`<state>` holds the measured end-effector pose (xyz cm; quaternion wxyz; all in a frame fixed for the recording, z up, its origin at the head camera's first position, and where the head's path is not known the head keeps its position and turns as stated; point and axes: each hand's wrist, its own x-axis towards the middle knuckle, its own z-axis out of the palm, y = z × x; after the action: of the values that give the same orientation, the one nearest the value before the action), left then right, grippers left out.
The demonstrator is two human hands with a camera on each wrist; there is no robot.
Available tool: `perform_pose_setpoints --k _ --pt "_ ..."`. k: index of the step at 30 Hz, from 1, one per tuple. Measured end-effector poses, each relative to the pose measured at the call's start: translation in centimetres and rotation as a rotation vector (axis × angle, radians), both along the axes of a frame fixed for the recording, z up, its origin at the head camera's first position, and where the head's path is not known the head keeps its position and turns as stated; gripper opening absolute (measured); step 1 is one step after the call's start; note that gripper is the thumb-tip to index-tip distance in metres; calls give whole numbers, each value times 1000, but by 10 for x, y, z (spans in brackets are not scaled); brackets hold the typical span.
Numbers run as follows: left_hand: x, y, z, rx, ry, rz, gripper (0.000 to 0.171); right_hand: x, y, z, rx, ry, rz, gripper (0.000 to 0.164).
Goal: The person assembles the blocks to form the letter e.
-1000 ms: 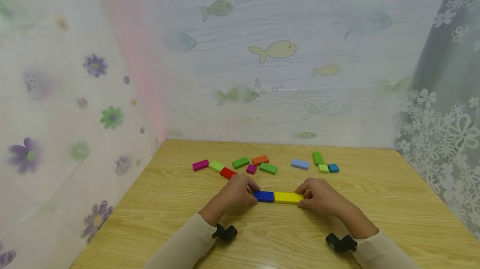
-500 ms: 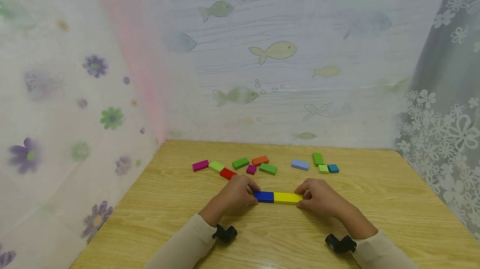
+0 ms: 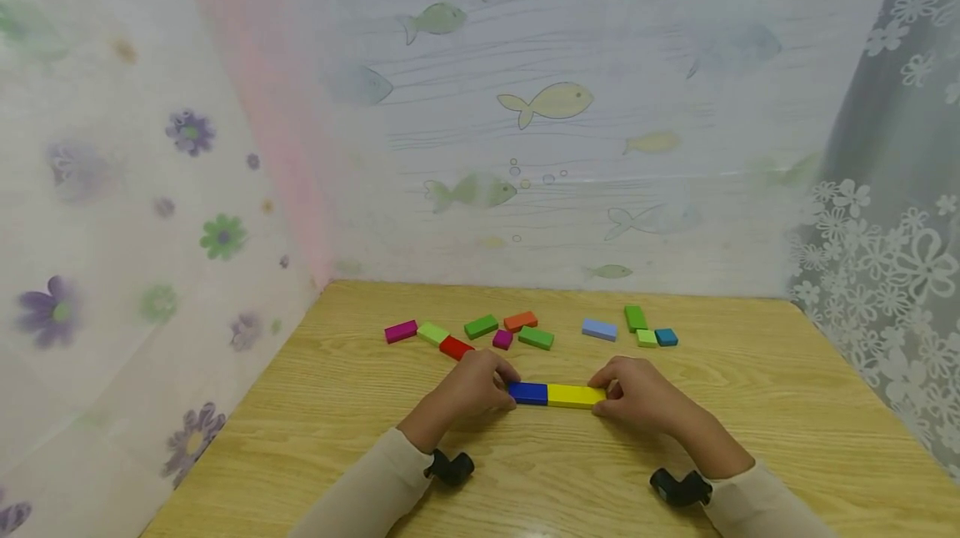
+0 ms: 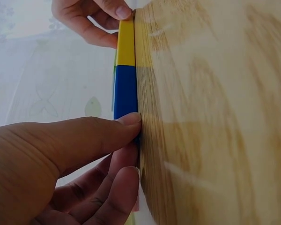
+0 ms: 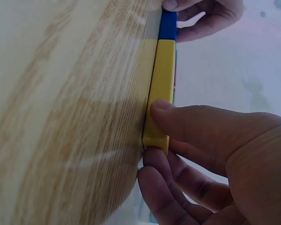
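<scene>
Left hand [image 3: 478,384] pinches blue block [image 3: 529,394]; right hand [image 3: 643,393] pinches yellow block [image 3: 573,396]; blocks touch, away from surface [image 3: 757,371] far edge.

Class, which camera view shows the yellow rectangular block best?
The right wrist view: the yellow rectangular block appears largest there. The head view shows it small; left wrist, farther off, beyond the blue rectangular block.

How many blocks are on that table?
13: blue block in the left hand, yellow block in the right hand; beyond, left to right, magenta, lime, red, green, small magenta, orange, another green, pale blue, third green, small lime, teal. More may be hidden.
</scene>
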<state>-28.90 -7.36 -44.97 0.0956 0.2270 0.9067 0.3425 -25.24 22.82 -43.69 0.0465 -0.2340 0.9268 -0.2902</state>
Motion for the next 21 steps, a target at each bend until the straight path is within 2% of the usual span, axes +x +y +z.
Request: perform_pose_setpoints --k 14,21 --pt "3 -1 3 -35 -22 30 38 -3 3 0 -28 -45 7 38" --pt "2 -1 3 -17 -38 23 38 -11 13 4 -23 -44 -9 44"
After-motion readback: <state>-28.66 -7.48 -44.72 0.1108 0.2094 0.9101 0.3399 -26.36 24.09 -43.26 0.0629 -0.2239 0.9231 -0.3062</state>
